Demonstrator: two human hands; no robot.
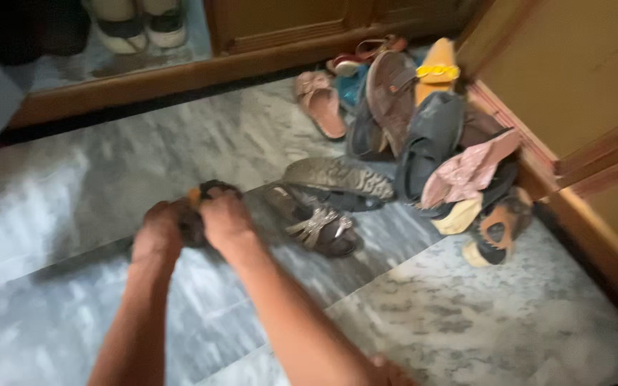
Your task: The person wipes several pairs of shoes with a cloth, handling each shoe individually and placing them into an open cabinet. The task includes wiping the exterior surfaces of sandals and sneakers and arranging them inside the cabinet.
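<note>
Head view: left hand [157, 230] and right hand [224, 220] are both clasped around a small dark shoe [205, 196] at left centre (too blurred to tell more). I judge sorting is underway; setting it down needs a free spot. The grey marble floor [466, 314] carries a sandal pile [423, 136] against wooden cabinets [574, 78].

We see a floor [466, 314] of grey and white stone that looks like marble, smooth and a bit shiny. The door frame [180, 75] and the wall panel [574, 71] are brown wood with a soft shine. The brown sandal [316, 225] looks like leather, with shiny metal bits on its straps. A pink sandal [321, 104] looks soft and matt. The yellow shoe [438, 68] has a bright, plastic-looking chain. The dark shoe in our hands is too blurry to tell.
</note>
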